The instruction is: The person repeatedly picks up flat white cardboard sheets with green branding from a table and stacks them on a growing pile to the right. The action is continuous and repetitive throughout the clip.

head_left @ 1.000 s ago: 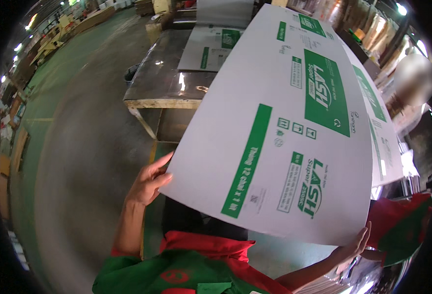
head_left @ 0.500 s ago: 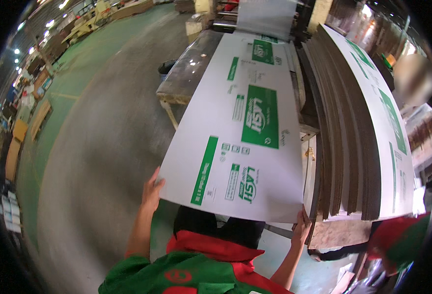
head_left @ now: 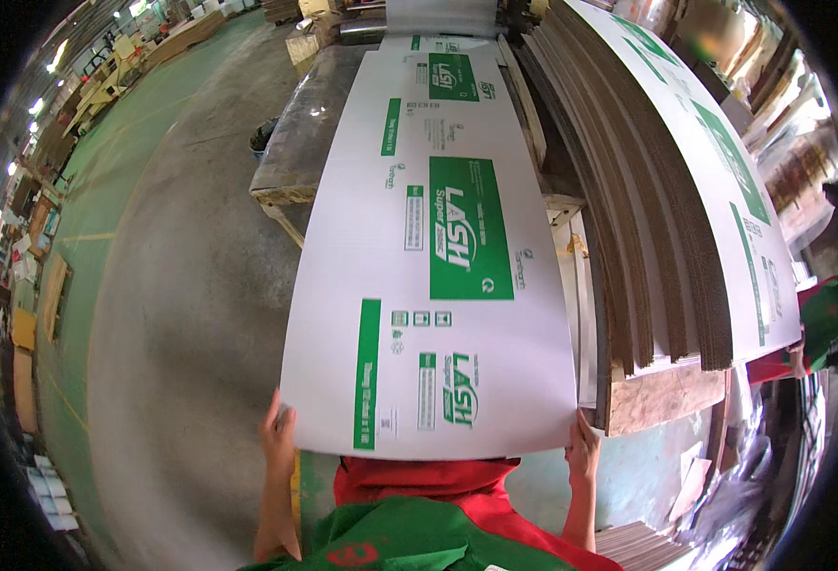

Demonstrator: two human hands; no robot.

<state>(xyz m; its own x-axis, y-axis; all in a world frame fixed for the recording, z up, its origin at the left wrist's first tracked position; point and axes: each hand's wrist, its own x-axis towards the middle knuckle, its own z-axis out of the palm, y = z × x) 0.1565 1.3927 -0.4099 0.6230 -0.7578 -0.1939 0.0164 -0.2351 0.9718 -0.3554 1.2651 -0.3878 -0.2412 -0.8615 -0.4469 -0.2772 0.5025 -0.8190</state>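
A long white cardboard sheet [head_left: 324, 333] with green printed panels stretches from just in front of my body to the machine at the far end. My left hand [head_left: 278, 433] holds its near left corner, the thumb by the edge and the other fingers partly hidden. At the near right corner, my right hand [head_left: 583, 445] grips the opposite edge. The sheet lies almost flat between both hands. Its far part rests over a metal-topped table [head_left: 295, 157] and reaches a grey panel [head_left: 441, 17] of the machine.
To the right stands a tall stack of cardboard sheets [head_left: 643, 238] on a wooden base [head_left: 666, 400], a printed white sheet on top. A co-worker in a green and red sleeve [head_left: 821, 324] has a hand at that stack's near right corner. More flat cardboard [head_left: 643, 547] lies low at the right.
The sheet and both my hands sit lower in the picture, closer to my body, and more of the sheet's length shows. The view has also shifted. Both hands keep their hold.
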